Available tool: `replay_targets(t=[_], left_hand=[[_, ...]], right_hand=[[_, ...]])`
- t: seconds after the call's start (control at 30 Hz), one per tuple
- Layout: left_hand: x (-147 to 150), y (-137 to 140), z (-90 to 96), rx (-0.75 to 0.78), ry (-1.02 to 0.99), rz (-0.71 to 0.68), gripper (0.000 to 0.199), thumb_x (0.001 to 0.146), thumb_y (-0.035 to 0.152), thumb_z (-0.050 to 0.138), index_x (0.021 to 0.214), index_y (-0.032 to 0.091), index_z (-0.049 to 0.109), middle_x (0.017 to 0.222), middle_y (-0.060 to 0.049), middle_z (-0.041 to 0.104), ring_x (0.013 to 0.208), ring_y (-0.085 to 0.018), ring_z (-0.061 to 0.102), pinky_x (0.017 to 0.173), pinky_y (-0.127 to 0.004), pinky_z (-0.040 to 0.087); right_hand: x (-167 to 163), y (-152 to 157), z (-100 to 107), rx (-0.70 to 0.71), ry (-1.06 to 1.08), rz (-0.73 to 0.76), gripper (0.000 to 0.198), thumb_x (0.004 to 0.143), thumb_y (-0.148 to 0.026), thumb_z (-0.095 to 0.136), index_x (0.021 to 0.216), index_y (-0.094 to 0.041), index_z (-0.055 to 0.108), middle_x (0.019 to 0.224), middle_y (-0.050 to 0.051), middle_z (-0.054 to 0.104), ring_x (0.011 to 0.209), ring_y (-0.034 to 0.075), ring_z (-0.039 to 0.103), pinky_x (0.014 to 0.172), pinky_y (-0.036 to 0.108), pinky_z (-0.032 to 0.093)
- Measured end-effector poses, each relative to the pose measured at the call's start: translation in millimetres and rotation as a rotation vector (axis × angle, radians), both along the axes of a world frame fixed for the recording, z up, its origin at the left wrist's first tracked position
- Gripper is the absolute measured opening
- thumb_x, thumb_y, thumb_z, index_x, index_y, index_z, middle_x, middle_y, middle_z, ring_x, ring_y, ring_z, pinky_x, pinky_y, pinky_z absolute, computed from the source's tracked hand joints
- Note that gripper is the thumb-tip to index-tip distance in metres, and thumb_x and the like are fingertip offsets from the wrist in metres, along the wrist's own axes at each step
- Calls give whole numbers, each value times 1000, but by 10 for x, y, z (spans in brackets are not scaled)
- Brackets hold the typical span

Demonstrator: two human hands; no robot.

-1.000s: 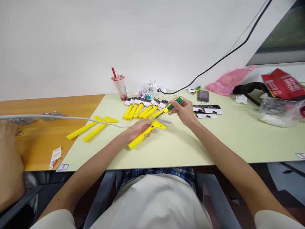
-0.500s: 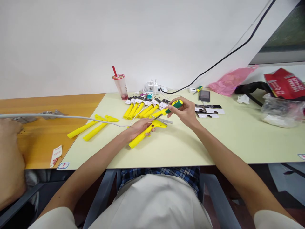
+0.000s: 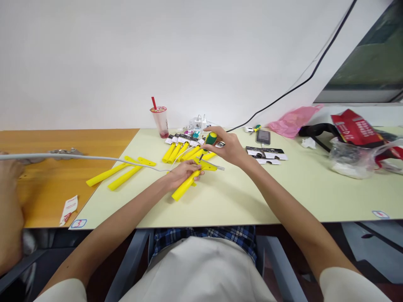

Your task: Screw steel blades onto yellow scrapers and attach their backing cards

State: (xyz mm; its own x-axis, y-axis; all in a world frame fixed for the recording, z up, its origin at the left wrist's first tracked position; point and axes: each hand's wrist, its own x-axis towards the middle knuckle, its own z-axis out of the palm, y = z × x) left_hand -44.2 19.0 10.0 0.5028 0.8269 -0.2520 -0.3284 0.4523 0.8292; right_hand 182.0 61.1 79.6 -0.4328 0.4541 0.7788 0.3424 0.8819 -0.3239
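Observation:
My left hand (image 3: 181, 174) is closed around the neck of a yellow scraper (image 3: 184, 188), whose handle slants toward me and whose head, with a metal blade (image 3: 220, 168) along it, points right. Above it, the fingers of my right hand (image 3: 227, 146) grip the green-and-yellow handle of a screwdriver (image 3: 210, 140). Its shaft stands steeply, and the tip meets the scraper's head near my left fingers. Behind my hands lies a row of several yellow scrapers (image 3: 176, 152) with black-and-white cards. To the left rest two loose yellow handles (image 3: 126, 178).
A grey cable (image 3: 94, 157) crosses from the left toward my left wrist. Toward the wall stand a cup with a red straw (image 3: 161, 123) and a power strip (image 3: 197, 123). Cards (image 3: 266, 154), a pink bag (image 3: 292, 121) and a red package (image 3: 355, 128) lie right. Another person's arm (image 3: 11, 209) is at far left.
My right hand has raised the screwdriver from a slanted, nearly flat pose to a steep one over the scraper. The scraper has turned slightly in my left hand. The view has shifted a little.

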Motion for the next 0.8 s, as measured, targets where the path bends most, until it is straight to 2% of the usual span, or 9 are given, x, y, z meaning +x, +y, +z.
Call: replay_targets(t=[0.1,0.2,0.4,0.5,0.7,0.8], left_hand=[[88,-48,12,16,13,75,30,82,8,86,86,17,58,88,-11,70,76,-19,71,53,-24,50],[200,-120,5,40,-7,125,35,76,7,90,85,17,58,89,-8,69,79,-19,72,52,-24,49],[295,-216,-95,56,-39,177,44,71,12,97,87,19,57,89,-3,68,79,-18,73,54,-24,51],[289,-238,-151,67,-49,189,47,70,16,99,89,19,57,89,-3,68,79,-18,73,54,-24,50],[287,-271,-176,82,-57,167,52,68,19,101,94,21,56,91,-1,68,82,-19,74,56,-24,50],[294,-269,-174,92,-55,184,52,68,20,101,94,21,56,90,-1,68,82,-19,74,57,-25,49]], right_hand=[[-72,8,-41,79,-12,-48,48,105,-62,69,138,-27,68,102,4,80,71,17,73,71,28,61],[-112,-27,-139,111,18,-67,45,109,-58,65,143,-28,64,112,7,80,75,17,74,74,29,61],[-141,-95,-395,-78,204,50,44,115,-51,56,152,-29,51,113,7,76,87,17,80,82,30,65],[-142,-153,-468,-89,254,42,46,117,-48,53,158,-30,46,108,6,73,87,18,80,85,33,66],[-111,-287,-476,-83,194,86,64,118,-44,47,175,-28,23,120,12,71,97,23,79,92,43,68],[-114,-290,-513,-70,204,90,65,117,-42,49,176,-31,22,119,11,72,99,24,80,92,43,70]])
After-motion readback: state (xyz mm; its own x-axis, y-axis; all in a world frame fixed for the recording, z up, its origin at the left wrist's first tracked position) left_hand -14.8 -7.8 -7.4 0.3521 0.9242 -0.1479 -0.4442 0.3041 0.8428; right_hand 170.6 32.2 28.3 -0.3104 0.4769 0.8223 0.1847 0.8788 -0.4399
